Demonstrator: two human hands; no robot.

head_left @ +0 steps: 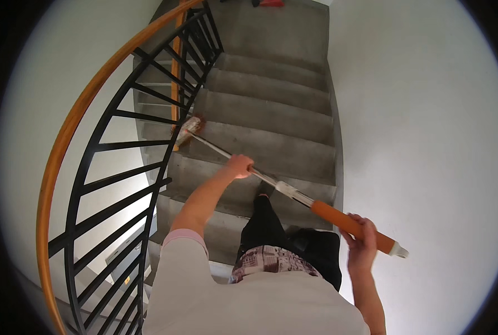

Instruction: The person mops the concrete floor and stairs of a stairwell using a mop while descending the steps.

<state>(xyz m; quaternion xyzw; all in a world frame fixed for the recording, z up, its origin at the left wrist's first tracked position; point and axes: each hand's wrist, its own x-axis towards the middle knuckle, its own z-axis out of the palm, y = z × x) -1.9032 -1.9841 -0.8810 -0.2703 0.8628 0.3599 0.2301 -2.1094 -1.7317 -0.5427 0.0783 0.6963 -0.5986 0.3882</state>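
A: Grip state, left hand (239, 166)?

B: Fingers curled round the slim shaft (210, 144) of the broom (286, 188), forearm reaching forward from below.

A: Right hand (361, 243)?

B: Behind and to the right of the left grip. Fingers and thumb wrapped about the orange sleeve (327, 214), near its rear end. A pale end cap (398, 251) sticks out just beyond this grip.

A: Position of the broom?

B: Slanted through both grips. A pale collar sits on it between the hands, just ahead of the sleeve. The brush head (188, 130) lies ahead and left of the left grip, at the railing end of a grey step (260, 142). Contact pressure of the bristles: cannot tell.

A: Surroundings?

B: Left of the left grip, a black railing (131, 145) with slanting bars, the brush head close beside it; farther left, a curved wooden handrail (44, 212). Right of the right grip, a white wall (427, 139). Well ahead of both grips, a red object (271, 3), cut by the upper edge; kind unclear. Between the grips and nearer the body, a leg in dark trousers (263, 226).
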